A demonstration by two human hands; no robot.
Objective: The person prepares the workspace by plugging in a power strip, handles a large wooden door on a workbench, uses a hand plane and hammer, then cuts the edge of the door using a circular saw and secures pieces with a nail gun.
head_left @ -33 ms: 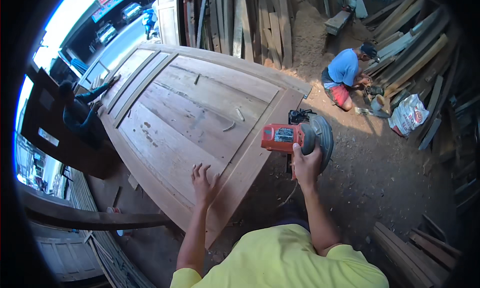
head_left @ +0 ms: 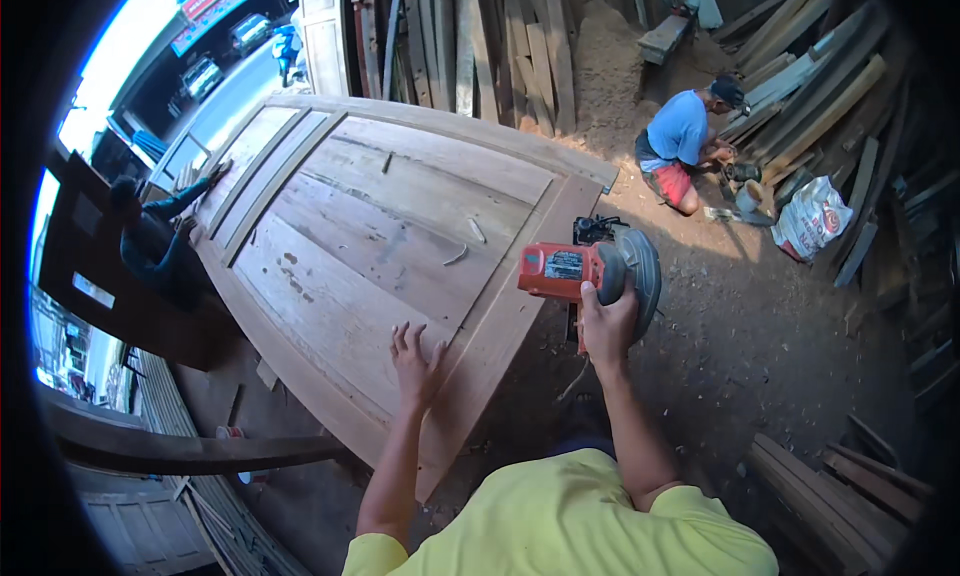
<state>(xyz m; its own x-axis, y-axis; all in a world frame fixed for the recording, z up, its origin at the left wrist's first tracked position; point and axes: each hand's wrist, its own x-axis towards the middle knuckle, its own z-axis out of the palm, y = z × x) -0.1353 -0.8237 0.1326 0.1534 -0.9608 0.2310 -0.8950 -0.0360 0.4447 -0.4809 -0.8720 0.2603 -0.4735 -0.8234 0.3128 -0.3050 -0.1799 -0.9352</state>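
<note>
A large wooden door panel (head_left: 330, 226) with raised frame strips lies flat in front of me, running away to the far left. My left hand (head_left: 418, 368) is over its near end, fingers spread and holding nothing. Just beyond the panel's right edge, my right hand (head_left: 610, 321) is wrapped round the handle of a red and black circular saw (head_left: 560, 271). The saw has a rounded dark guard on its right side; its blade is hidden. Small wood slivers (head_left: 456, 255) lie on the panel.
A person (head_left: 160, 236) at the far left has a hand at the panel's edge. Another person (head_left: 682, 141) crouches at the far right, beside a white sack (head_left: 815, 219) and stacked boards (head_left: 825, 106). Planks (head_left: 480, 46) lean behind the panel. A dark beam (head_left: 200, 448) crosses the left foreground.
The whole view has shifted slightly. My right hand still holds the saw beside the panel, and my left hand stays over its near end.
</note>
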